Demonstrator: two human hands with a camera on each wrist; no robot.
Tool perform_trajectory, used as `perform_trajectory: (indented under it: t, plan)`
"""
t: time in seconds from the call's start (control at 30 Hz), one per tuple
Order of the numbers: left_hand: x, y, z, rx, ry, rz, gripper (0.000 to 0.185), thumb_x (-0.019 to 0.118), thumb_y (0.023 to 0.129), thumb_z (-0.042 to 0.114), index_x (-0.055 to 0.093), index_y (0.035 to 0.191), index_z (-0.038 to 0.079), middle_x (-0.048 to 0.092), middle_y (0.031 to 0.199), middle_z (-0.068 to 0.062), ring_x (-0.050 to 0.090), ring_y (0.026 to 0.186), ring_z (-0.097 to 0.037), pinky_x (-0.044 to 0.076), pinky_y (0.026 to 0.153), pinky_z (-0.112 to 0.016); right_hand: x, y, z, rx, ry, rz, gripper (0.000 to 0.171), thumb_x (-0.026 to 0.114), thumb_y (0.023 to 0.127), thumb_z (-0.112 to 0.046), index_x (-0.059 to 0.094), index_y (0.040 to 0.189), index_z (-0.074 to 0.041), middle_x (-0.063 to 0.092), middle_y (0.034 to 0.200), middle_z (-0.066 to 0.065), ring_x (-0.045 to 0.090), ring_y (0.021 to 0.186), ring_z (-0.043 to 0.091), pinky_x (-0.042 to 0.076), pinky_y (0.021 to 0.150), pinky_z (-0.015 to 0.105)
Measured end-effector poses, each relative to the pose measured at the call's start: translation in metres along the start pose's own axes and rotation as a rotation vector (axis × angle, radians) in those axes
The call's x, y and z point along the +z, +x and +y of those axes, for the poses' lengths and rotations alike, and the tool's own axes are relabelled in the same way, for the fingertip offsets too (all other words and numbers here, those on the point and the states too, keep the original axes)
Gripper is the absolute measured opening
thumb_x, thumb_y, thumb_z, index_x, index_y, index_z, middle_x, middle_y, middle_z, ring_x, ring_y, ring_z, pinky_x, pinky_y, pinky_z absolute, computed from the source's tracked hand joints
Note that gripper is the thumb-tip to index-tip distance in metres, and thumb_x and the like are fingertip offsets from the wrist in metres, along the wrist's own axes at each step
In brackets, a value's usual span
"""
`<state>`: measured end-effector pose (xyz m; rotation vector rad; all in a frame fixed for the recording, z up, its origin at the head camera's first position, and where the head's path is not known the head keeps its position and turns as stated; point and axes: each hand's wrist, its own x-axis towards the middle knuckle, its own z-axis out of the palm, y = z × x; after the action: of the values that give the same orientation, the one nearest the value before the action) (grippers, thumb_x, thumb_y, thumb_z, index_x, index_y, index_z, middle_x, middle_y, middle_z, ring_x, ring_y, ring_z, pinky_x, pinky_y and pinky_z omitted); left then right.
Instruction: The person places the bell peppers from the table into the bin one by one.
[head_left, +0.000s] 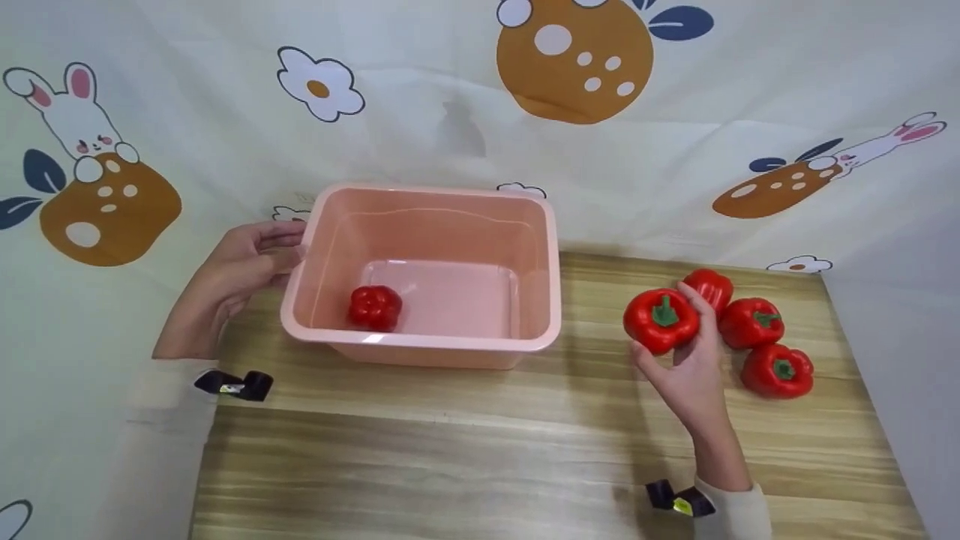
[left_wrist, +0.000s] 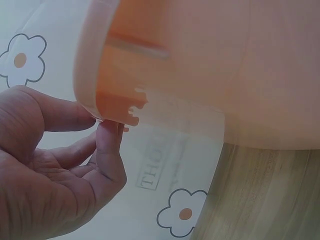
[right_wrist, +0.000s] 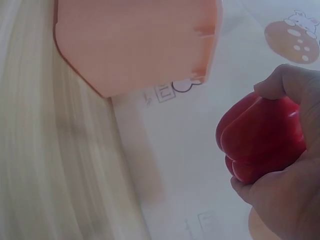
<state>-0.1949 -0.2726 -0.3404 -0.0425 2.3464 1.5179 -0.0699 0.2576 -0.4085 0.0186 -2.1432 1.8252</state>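
Note:
A pink plastic basin [head_left: 442, 343] stands at the back of the table, with one red bell pepper [head_left: 375, 308] on its floor near the front left corner. My left hand [head_left: 251, 266] pinches the basin's left rim between thumb and fingers, seen close up in the left wrist view [left_wrist: 65, 155]. To the basin's right, my right hand [head_left: 694, 367] grips another red bell pepper [head_left: 661, 321], its green stem facing up. The right wrist view shows thumb and fingers around that pepper [right_wrist: 260, 140], apart from the basin.
Three more red bell peppers lie in a cluster right of my right hand: a back one [head_left: 710, 291], a middle one [head_left: 752, 322] and a front one [head_left: 778, 371]. A printed cloth [head_left: 420, 150] hangs behind the wooden table [head_left: 450, 457] and along its sides.

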Motion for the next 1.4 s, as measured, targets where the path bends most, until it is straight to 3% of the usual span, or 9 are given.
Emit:
perform_trajectory:
  t: [0.17, 0.37, 0.63, 0.87, 1.17, 1.4]
  plan:
    - [-0.003, -0.002, 0.001, -0.011, 0.005, 0.004, 0.06, 0.057, 0.107, 0.017, 0.038, 0.162, 0.002, 0.049, 0.155, -0.022, 0.065, 0.112, -0.006, 0.065, 0.087, -0.023, 0.009, 0.006, -0.002, -0.015, 0.05, -0.018, 0.088, 0.076, 0.078, 0.018, 0.037, 0.155, -0.002, 0.052, 0.146, 0.005, 0.054, 0.133, 0.021, 0.055, 0.104, 0.015]
    - [0.001, 0.001, 0.004, -0.015, 0.017, 0.013, 0.059, 0.058, 0.107, 0.019, 0.04, 0.162, 0.005, 0.051, 0.156, -0.022, 0.063, 0.124, -0.021, 0.065, 0.088, -0.024, 0.018, 0.009, -0.007, -0.062, 0.056, -0.051, 0.088, 0.076, 0.078, 0.018, 0.035, 0.155, 0.004, 0.055, 0.143, 0.007, 0.056, 0.131, 0.02, 0.055, 0.105, 0.015]
    - [0.011, 0.007, 0.006, -0.006, -0.011, 0.007, 0.058, 0.059, 0.106, 0.016, 0.042, 0.161, 0.006, 0.052, 0.156, -0.021, 0.061, 0.131, -0.031, 0.065, 0.09, -0.026, 0.026, 0.012, -0.017, -0.07, 0.027, -0.09, 0.088, 0.078, 0.078, 0.016, 0.038, 0.154, -0.003, 0.055, 0.144, 0.007, 0.055, 0.133, 0.023, 0.055, 0.107, 0.016]
    - [0.011, 0.006, 0.007, -0.022, -0.028, 0.01, 0.059, 0.059, 0.106, 0.016, 0.041, 0.161, 0.006, 0.051, 0.156, -0.02, 0.061, 0.13, -0.028, 0.064, 0.092, -0.026, 0.038, 0.02, -0.024, -0.09, 0.011, -0.123, 0.088, 0.079, 0.078, 0.015, 0.038, 0.154, -0.002, 0.054, 0.146, 0.007, 0.055, 0.134, 0.024, 0.055, 0.107, 0.017]
    - [0.001, -0.002, 0.004, -0.007, -0.071, 0.012, 0.059, 0.059, 0.106, 0.015, 0.04, 0.161, 0.002, 0.051, 0.154, -0.021, 0.068, 0.109, -0.004, 0.064, 0.089, -0.024, 0.06, 0.034, -0.032, -0.114, -0.041, -0.221, 0.09, 0.08, 0.078, 0.011, 0.036, 0.155, -0.004, 0.054, 0.147, 0.003, 0.056, 0.135, 0.022, 0.056, 0.106, 0.02]
    - [0.002, -0.003, 0.0, -0.036, -0.042, 0.029, 0.06, 0.06, 0.106, 0.017, 0.04, 0.162, 0.005, 0.051, 0.157, -0.019, 0.066, 0.114, -0.008, 0.064, 0.09, -0.023, 0.072, 0.04, -0.042, -0.123, -0.049, -0.246, 0.091, 0.084, 0.079, 0.003, 0.036, 0.156, -0.008, 0.054, 0.15, 0.008, 0.054, 0.138, 0.02, 0.056, 0.109, 0.022]
